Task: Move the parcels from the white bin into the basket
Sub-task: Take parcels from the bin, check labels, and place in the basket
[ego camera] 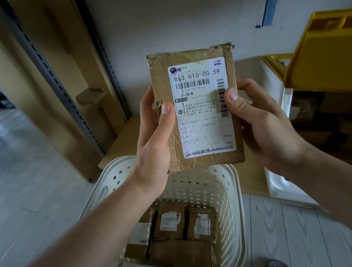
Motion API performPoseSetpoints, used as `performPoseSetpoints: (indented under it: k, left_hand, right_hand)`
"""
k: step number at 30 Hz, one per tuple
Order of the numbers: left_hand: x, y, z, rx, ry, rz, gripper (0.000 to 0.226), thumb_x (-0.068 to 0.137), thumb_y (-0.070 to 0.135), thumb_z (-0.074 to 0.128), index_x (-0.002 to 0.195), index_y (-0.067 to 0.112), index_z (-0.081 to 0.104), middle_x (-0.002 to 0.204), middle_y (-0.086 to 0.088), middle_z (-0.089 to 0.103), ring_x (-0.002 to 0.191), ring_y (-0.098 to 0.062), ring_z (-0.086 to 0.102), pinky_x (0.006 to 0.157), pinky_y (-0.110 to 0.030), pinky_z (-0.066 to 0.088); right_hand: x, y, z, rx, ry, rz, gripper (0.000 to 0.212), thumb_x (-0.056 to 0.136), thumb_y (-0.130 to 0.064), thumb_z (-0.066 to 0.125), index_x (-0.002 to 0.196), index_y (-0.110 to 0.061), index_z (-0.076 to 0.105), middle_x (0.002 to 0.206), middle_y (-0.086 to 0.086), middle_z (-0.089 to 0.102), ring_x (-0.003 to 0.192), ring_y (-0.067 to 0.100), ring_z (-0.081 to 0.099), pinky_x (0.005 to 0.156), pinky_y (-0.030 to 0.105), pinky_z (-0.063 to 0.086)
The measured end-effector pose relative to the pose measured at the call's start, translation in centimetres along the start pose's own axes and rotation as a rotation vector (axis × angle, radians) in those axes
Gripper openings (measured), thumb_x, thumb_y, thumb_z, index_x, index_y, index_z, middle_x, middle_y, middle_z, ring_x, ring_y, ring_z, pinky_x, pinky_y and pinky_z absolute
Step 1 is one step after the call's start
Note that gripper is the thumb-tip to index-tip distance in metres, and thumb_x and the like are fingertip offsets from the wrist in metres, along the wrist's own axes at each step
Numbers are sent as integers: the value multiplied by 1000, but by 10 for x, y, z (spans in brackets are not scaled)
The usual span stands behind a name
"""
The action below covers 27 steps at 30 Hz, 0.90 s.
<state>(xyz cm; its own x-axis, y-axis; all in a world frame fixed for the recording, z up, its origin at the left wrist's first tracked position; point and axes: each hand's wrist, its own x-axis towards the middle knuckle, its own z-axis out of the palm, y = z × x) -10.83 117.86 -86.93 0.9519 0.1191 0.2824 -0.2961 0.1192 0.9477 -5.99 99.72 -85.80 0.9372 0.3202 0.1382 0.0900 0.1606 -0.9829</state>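
Nearest the camera, on the pale plank floor (21, 202), stands the cream perforated basket (232, 193), with several taped brown parcels (176, 236) lying flat on its bottom, some with their white labels up. Above the basket's far rim, both hands hold one flat cardboard parcel (196, 109) upright in the air, its long axis running up and down and its broad face turned toward the camera. A white shipping label (203, 108) on that face reads right way up, with "863 H10-00 59" printed near its top. Left hand (155, 141) grips the parcel's left edge, thumb pressed on the front and fingers curled behind. Right hand (259, 118) grips the right edge in the same way, thumb on the label's side barcode. At the right, just beyond the right hand, sits the white bin (279, 99), with dark boxes dimly visible inside and a yellow lid (329, 53) tilted up over it. Farther off, flattened cardboard sheets (51, 67) lean beside a grey slotted upright (46, 68) against the wall.
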Motion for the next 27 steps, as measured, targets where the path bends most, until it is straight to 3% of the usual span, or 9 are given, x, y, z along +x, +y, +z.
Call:
performPoseSetpoints:
  k: [8, 14, 17, 22, 27]
  left_hand:
    - [-2, 0, -4, 5, 23, -15, 54, 101, 35, 41, 151, 22, 30, 148, -3, 55, 136, -22, 54, 113, -58, 41]
    - [-3, -5, -14, 16, 27, -40, 53, 100, 38, 41, 150, 26, 31, 148, 2, 56, 138, -19, 52, 116, -59, 36]
    - [-4, -9, -19, 31, 24, -71, 54, 98, 42, 42, 151, 32, 31, 146, 8, 57, 137, -16, 53, 117, -58, 36]
    - [-7, -14, -33, 24, 45, -140, 58, 94, 39, 51, 149, 37, 33, 134, 12, 66, 125, -12, 63, 110, -50, 47]
    - [-11, -16, -48, 55, 69, -189, 62, 95, 40, 62, 149, 33, 31, 120, 18, 72, 114, -5, 67, 92, -30, 53]
  right_hand:
    - [-2, 2, 1, 15, -6, 4, 58, 86, -44, 64, 135, -15, 52, 112, -1, 76, 111, 25, 70, 85, 38, 52]
    - [0, 8, -1, -3, -37, 24, 54, 88, -37, 67, 136, -17, 51, 120, 6, 75, 114, 30, 71, 100, 52, 54]
    - [1, 10, 2, -21, -49, 28, 57, 89, -39, 73, 137, -18, 51, 118, 4, 76, 111, 26, 73, 97, 49, 56]
    - [7, 21, 7, -34, -60, 80, 58, 82, -44, 67, 134, -23, 55, 116, 3, 77, 110, 27, 72, 85, 41, 55]
    - [15, 32, 20, -40, -90, 123, 54, 81, -45, 67, 131, -25, 60, 114, 2, 77, 106, 24, 74, 79, 35, 55]
